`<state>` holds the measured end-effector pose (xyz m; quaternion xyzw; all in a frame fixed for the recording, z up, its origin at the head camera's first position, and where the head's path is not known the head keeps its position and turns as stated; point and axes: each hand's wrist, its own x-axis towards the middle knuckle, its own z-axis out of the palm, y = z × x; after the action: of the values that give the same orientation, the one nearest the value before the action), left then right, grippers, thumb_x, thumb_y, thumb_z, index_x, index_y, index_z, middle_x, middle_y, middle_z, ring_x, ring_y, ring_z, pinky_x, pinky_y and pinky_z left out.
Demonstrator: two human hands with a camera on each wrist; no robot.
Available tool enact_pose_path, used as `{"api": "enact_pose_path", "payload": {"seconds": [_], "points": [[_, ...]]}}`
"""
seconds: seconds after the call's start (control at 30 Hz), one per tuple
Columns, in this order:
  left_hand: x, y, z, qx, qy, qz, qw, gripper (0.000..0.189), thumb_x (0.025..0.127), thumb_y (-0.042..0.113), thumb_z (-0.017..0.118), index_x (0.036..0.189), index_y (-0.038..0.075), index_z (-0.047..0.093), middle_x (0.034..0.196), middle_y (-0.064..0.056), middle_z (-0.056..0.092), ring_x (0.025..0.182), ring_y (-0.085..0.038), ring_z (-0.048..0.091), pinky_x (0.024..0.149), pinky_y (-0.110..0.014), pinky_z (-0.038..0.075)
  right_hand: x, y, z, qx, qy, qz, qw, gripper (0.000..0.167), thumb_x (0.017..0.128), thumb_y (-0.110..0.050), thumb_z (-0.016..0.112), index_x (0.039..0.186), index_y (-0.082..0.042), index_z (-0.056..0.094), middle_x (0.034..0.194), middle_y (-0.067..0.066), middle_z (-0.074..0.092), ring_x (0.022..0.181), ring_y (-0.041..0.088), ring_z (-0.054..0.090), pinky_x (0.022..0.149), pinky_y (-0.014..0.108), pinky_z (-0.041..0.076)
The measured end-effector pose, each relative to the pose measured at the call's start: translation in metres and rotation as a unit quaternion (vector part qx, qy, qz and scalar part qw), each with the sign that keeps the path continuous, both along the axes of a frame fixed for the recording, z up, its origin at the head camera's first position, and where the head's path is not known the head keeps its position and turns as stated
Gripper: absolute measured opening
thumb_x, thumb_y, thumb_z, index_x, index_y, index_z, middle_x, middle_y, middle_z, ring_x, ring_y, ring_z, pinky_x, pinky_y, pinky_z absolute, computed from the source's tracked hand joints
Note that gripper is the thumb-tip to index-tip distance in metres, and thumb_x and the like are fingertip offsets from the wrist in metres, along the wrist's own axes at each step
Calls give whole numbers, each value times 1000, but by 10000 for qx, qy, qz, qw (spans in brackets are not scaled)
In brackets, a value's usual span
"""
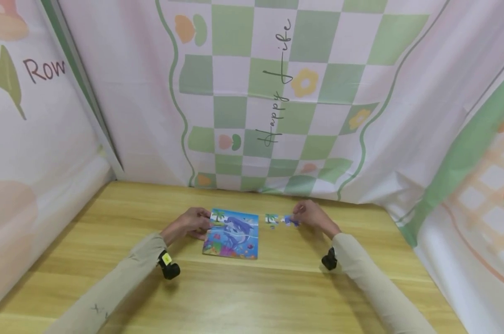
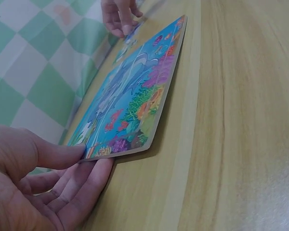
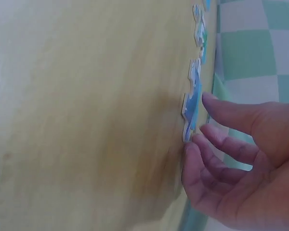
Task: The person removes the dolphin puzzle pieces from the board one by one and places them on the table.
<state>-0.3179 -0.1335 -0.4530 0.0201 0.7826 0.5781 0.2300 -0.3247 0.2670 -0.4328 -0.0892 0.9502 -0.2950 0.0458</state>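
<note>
Blue board (image 1: 232,235) pinched by left hand (image 1: 192,221); right hand (image 1: 313,216), loosely curved, holding nothing, at a puzzle piece (image 3: 193,103).

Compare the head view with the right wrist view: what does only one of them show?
Only the head view shows the left hand, the dolphin picture board it holds, and the "Happy Life" lettering.
Only the right wrist view clearly shows the space between thumb and fingers of the right hand, and pale edges of puzzle pieces.
Both share the right hand, puzzle pieces, wooden table and checkered curtain.

Blue dolphin board (image 1: 233,235) beside puzzle pieces (image 1: 271,219)
</note>
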Motion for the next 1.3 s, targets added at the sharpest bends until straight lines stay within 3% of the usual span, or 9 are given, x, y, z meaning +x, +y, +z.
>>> {"api": "enact_pose_path", "payload": {"seconds": [0.2,0.43,0.73,0.93,1.1,1.3], "points": [[1,1,-1,107,12,-8,9999,43,95,-2,66,135,-10,53,103,-18,68,83,-22,67,67,-30,69,7,-5,3,132,258,-228,9993,22,94,-12,74,106,6,69,108,24,73,101,38,70,94,53,64],[3,-1,0,96,50,-54,9999,44,96,-1,66,136,-11,52,105,-18,65,85,-22,66,67,-30,69,14,-19,8,-44,601,-69,9982,17,94,-4,72,105,8,69,102,23,72,95,36,69,88,51,65],[2,0,-1,136,-16,-3,9999,45,96,-1,66,137,-10,51,106,-18,66,86,-22,67,69,-31,70,18,-48,7,-769,361,375,9957,11,92,2,72,100,8,67,97,20,71,86,27,69,73,35,67],[3,0,-1,82,-14,20,10000,43,96,-1,66,135,-9,53,106,-19,67,85,-23,67,68,-31,70,20,-67,4,-994,303,625,9926,16,90,4,75,102,9,67,98,21,71,88,26,68,80,36,66],[6,0,-1,45,0,-2,10000,42,95,-2,65,135,-10,54,108,-20,67,85,-23,67,68,-31,69,20,-79,2,-1166,114,691,9907,27,90,0,78,112,9,65,110,25,69,97,32,70,82,37,68],[6,0,0,31,52,37,10000,42,95,-2,65,135,-10,53,110,-21,67,85,-24,67,68,-31,69,21,-91,4,-1165,143,819,9897,43,93,-10,79,127,8,60,125,25,66,113,40,66,98,48,64]]}}
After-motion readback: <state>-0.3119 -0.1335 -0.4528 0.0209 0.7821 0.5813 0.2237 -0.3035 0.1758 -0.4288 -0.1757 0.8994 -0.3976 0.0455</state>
